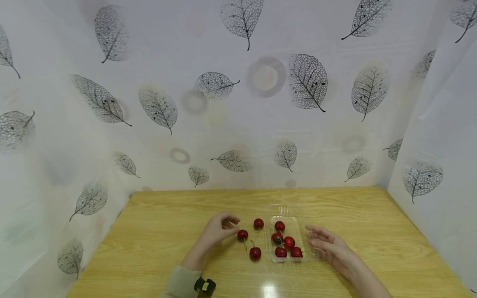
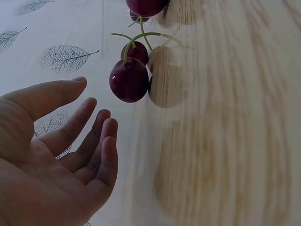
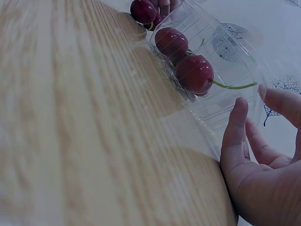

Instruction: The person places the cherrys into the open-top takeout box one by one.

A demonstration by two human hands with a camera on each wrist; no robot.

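The left hand [image 1: 218, 229] was relaxed and parted, its fingers loosely bent and the thumb well away from them, to the left of the clear plastic box [image 1: 293, 225]. Its fingertips lay just beside the leftmost cherry [image 1: 242, 235] — whether they touched it, I could not tell from the head view, though the left wrist view showed a gap.

Two more loose cherries lay between that one and the box: the far cherry [image 1: 258, 224], close to the box's left side, and the near cherry [image 1: 255, 253], left of the box's near end. Each of the three had a thin green stem.

Inside the box were five cherries: one toward its far end [image 1: 280, 226], two around its middle and two at its near end. The right hand [image 1: 333, 250] was beside the box's right side, fingers gently curved and thumb apart — contact with the wall was hard to judge.

The box stood on a wooden tabletop [image 1: 167, 215], and beyond it rose a pale sheet [image 1: 231, 128] printed with dark leaves. Left of the box and nearer the viewer, a light sleeve [image 1: 180, 283] and a black wrist device [image 1: 210, 287] showed on the left arm.
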